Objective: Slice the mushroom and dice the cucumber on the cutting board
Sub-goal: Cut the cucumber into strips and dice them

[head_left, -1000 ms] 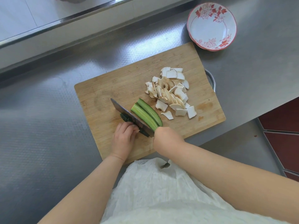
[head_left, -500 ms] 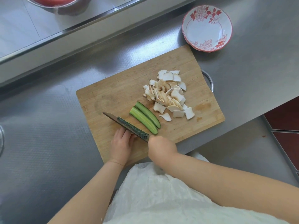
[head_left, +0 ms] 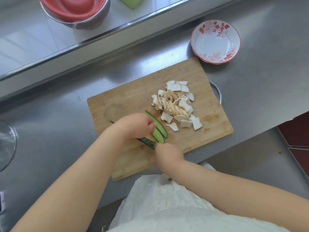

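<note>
A wooden cutting board lies on the steel counter. A pile of white mushroom slices sits on its right half. Long green cucumber strips lie side by side near the board's middle. My left hand reaches over the knife and holds the cucumber strips with curled fingers. My right hand grips the handle of a knife; its blade lies flat and runs left under my left hand, with a cucumber strip on it. Only the blade's tip and heel show.
A white bowl with red flowers stands beyond the board's far right corner. A metal bowl holding red bowls sits on the raised shelf at the back. A glass lid's edge shows at far left. The counter's edge drops off at the right.
My left hand moved from behind the knife, across the blade, onto the cucumber strips. The knife stayed low near the board's front. The camera tilted up, showing more of the back shelf.
</note>
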A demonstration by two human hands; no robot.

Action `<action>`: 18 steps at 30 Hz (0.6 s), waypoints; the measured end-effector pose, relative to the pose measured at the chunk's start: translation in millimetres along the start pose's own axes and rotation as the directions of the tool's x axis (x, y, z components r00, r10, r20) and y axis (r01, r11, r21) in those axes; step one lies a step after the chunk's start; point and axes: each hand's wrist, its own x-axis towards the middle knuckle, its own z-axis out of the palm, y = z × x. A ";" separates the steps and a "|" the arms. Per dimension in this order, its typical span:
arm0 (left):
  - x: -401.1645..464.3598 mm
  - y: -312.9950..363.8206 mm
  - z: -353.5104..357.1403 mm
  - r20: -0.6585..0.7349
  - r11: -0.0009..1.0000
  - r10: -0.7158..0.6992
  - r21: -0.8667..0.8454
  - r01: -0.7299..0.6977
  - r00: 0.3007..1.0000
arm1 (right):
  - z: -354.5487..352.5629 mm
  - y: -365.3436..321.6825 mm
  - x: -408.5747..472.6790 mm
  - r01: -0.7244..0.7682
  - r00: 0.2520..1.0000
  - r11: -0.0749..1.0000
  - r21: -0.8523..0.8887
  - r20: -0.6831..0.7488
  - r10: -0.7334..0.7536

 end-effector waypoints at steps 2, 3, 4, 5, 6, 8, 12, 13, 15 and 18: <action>10.4 3.3 2.7 0.314 0.984 -0.092 0.171 0.039 0.945 | -2.6 1.3 -0.6 0.014 1.000 1.000 -0.015 -0.009 -0.014; 14.4 3.8 6.0 0.361 0.974 -0.121 0.224 0.040 0.925 | -4.9 2.3 -0.7 0.023 1.000 1.000 -0.020 -0.016 -0.024; 17.8 4.4 8.4 0.374 0.965 -0.140 0.260 0.041 0.917 | -7.4 3.2 -0.7 0.037 0.999 0.999 -0.031 -0.026 -0.037; 20.7 4.2 11.1 0.379 0.958 -0.159 0.282 0.049 0.912 | -9.8 4.1 -1.4 0.053 0.998 0.998 -0.046 -0.036 -0.055; 22.7 3.8 12.9 0.391 0.954 -0.169 0.295 0.051 0.905 | -11.6 4.4 -2.8 0.069 0.996 0.996 -0.058 -0.047 -0.071; 25.2 2.6 14.3 0.428 0.950 -0.182 0.307 0.047 0.885 | -11.9 4.8 -6.5 0.093 0.992 0.993 -0.067 -0.077 -0.098; 22.8 1.3 15.1 0.439 0.946 -0.224 0.312 0.086 0.870 | -12.1 6.1 -15.0 0.141 0.979 0.986 -0.091 -0.134 -0.153; 19.8 0.7 11.9 0.386 0.953 -0.199 0.292 0.085 0.901 | -12.7 7.2 -15.3 0.149 0.978 0.986 -0.079 -0.139 -0.159; 12.3 -3.6 2.2 0.120 0.987 -0.098 0.138 0.081 0.988 | -11.7 10.9 -14.6 0.149 0.977 0.988 -0.030 -0.148 -0.151; -2.4 -19.4 -5.9 -0.608 0.989 0.044 -0.083 -0.119 0.793 | -10.0 19.0 -14.6 0.103 0.985 0.989 0.103 -0.150 -0.087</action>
